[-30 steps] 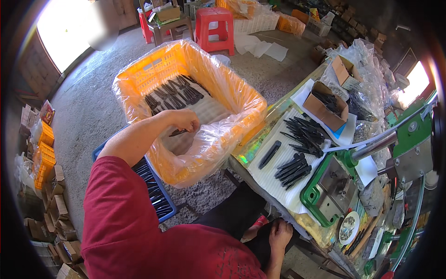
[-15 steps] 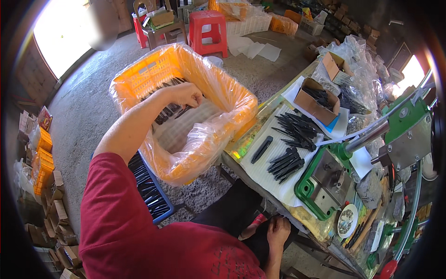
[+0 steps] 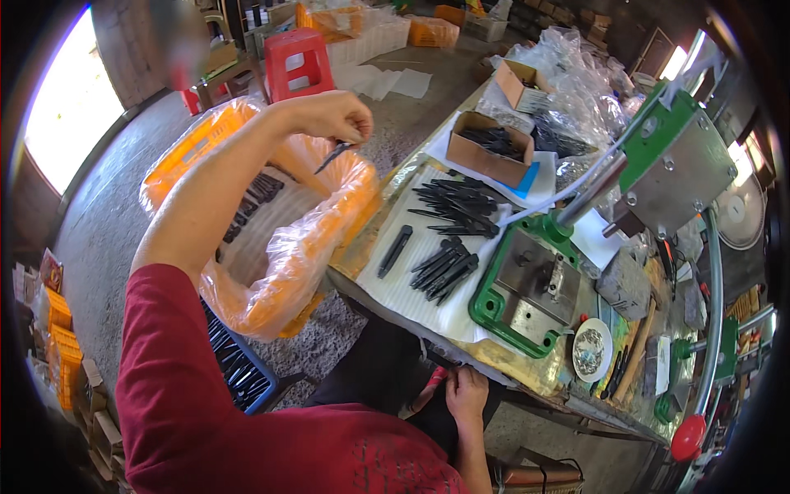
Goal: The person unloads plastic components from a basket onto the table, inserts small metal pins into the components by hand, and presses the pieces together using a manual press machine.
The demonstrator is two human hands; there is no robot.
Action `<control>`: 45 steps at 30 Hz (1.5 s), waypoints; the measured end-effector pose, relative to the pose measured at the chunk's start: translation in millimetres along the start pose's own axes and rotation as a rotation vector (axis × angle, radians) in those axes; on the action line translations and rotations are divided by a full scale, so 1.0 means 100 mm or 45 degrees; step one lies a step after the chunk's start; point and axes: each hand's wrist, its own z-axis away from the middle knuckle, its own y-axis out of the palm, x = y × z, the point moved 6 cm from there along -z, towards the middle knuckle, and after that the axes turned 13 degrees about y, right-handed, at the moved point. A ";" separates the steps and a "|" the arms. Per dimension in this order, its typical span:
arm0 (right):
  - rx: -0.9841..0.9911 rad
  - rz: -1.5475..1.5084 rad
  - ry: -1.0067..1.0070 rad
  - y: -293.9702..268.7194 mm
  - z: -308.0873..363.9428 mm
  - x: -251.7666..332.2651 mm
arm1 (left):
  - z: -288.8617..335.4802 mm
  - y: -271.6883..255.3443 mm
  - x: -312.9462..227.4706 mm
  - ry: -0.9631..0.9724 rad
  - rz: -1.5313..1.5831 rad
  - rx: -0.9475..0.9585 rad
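My left hand point(image 3: 341, 122) is raised above the far right side of an orange crate point(image 3: 177, 160) lined with clear plastic. Its fingers are closed on a slim black pointed piece point(image 3: 332, 156), which hangs at a slant. Inside the crate, more black pieces point(image 3: 262, 188) lie in a row on a pale foam sheet. My right hand point(image 3: 467, 395) rests on my thigh by the bench edge, fingers laid down and holding nothing. On the bench, a single black piece point(image 3: 396, 251) lies apart from two loose heaps of similar pieces point(image 3: 444, 267) on white foam.
A green hand press point(image 3: 527, 288) with a red-knobbed lever point(image 3: 688, 437) stands on the bench. Near it are a white bowl of small metal parts point(image 3: 591, 350) and a cardboard box of black pieces point(image 3: 490, 152). A blue crate point(image 3: 239, 362) sits low at left; a red stool point(image 3: 298, 66) stands behind.
My left hand has risen out of the orange crate and moved right, and a slim black piece now shows in its fingers. The view has swung to the right. My right hand stays on my thigh.
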 end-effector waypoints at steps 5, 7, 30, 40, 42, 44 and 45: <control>0.054 0.027 0.078 -0.02 0.01 -0.04 | -0.79 0.44 -0.61 0.207 -0.152 0.215; 0.054 -0.006 0.078 -0.02 0.03 -0.07 | -1.05 0.66 -0.76 0.265 -0.205 0.268; 0.019 -0.121 0.080 -0.07 0.02 -0.13 | -1.92 1.75 -0.79 0.356 -0.841 0.317; -0.009 -0.063 -0.002 -0.04 0.03 -0.08 | -1.73 1.71 -0.70 0.282 -0.868 -0.146; -0.021 -0.044 -0.020 -0.03 0.03 -0.07 | -1.57 1.67 -0.75 0.315 -0.897 -0.346; -0.022 -0.025 -0.045 -0.02 0.03 -0.06 | -1.42 1.63 -0.80 0.332 -0.768 -0.383; -0.037 0.003 -0.041 -0.01 0.04 -0.07 | -1.31 1.61 -0.86 0.371 -0.696 -0.427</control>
